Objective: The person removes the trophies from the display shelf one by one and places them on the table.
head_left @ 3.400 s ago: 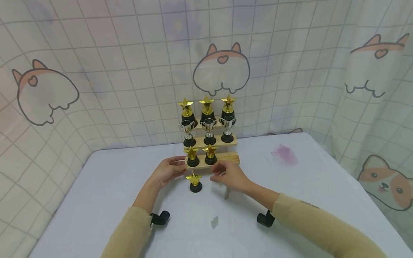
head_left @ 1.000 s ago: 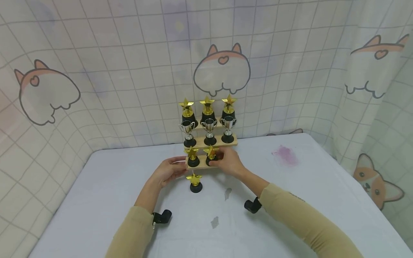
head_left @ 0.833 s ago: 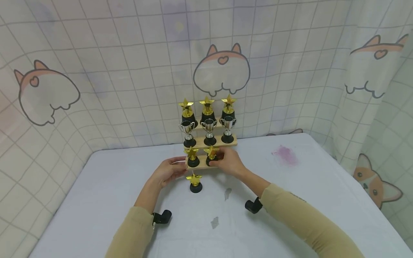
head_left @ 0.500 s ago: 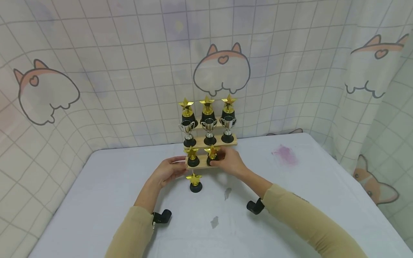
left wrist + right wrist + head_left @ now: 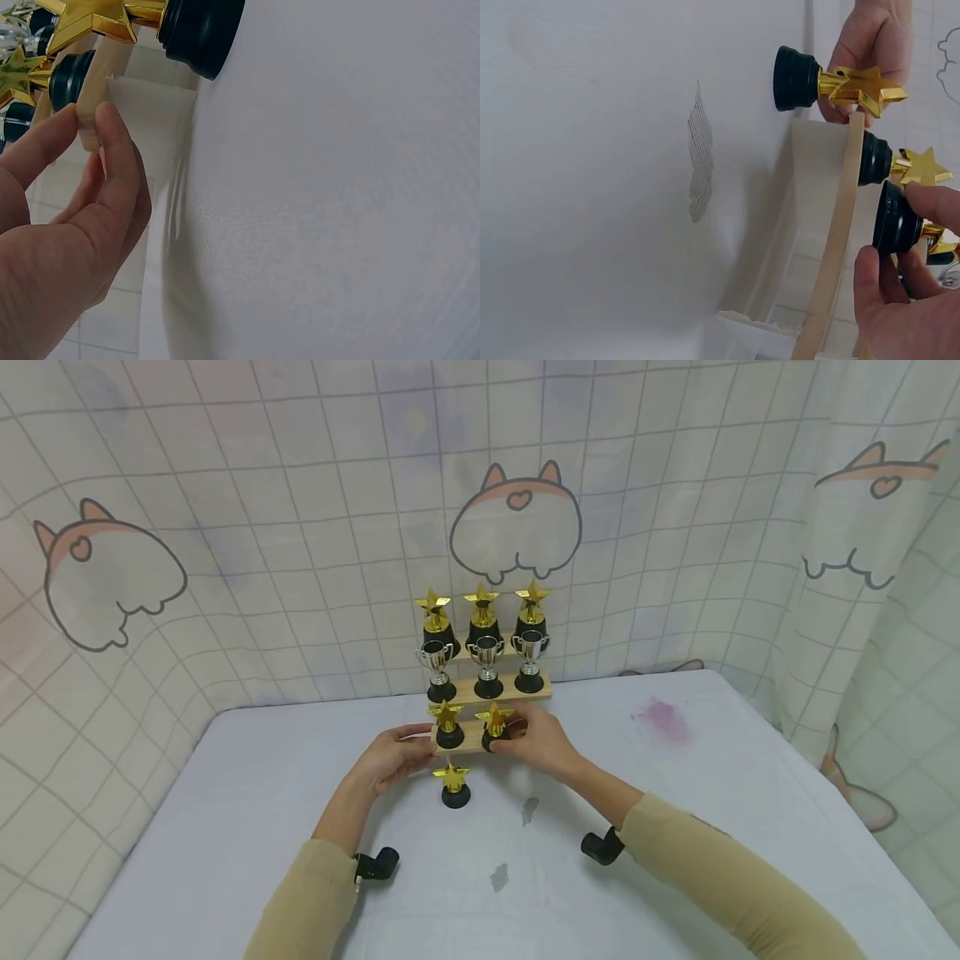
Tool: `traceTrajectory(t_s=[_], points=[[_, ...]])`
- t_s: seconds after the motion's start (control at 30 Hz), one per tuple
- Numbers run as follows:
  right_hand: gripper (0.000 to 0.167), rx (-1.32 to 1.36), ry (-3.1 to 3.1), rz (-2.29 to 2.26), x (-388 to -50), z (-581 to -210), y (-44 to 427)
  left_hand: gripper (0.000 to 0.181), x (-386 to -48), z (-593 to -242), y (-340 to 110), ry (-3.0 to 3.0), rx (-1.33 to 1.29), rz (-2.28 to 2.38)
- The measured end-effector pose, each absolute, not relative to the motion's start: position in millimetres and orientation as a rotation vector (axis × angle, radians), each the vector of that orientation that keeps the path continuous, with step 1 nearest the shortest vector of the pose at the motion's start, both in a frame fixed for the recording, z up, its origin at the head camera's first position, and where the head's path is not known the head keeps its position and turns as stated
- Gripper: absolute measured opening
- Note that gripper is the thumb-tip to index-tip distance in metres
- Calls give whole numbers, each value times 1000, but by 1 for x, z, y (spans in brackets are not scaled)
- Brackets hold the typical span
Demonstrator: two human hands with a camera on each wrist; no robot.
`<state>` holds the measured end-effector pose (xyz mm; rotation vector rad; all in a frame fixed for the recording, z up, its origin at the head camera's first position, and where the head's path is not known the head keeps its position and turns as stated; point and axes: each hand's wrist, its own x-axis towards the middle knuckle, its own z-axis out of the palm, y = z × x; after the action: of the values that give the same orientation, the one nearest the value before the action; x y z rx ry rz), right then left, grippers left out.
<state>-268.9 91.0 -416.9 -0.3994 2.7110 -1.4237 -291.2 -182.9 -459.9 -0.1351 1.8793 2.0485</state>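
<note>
My left hand [image 5: 390, 758] pinches the left end of the lowest wooden step [image 5: 470, 739]; in the left wrist view the thumb and fingers [image 5: 114, 142] grip the board's end [image 5: 91, 112]. My right hand [image 5: 543, 743] pinches the black base of a gold star trophy [image 5: 495, 720]. The right wrist view shows this base [image 5: 897, 217] slightly off the board [image 5: 832, 255], between thumb and fingertips. Left of it, another star trophy [image 5: 448, 727] stands on the same step. A third small star trophy [image 5: 453, 787] stands upright on the table in front.
Three silver cups [image 5: 487, 664] stand on the middle step, and three larger star trophies [image 5: 482, 614] on the top step behind. A patterned curtain [image 5: 337, 527] hangs behind the white-covered table [image 5: 262, 793]. Black wrist cameras [image 5: 378, 864] stick out from both wrists.
Earlier my right hand hovered at the front of the lowest step; it has since gripped the right-hand star trophy there, which has shifted slightly right and forward. The left hand stays almost still.
</note>
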Motion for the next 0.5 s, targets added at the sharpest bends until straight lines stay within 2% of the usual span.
traceTrajectory(t_s=[0.5], points=[[44,-422,2633,-1476,-253,-422,91,55,-292,-461,-183,1878,-137,2045]])
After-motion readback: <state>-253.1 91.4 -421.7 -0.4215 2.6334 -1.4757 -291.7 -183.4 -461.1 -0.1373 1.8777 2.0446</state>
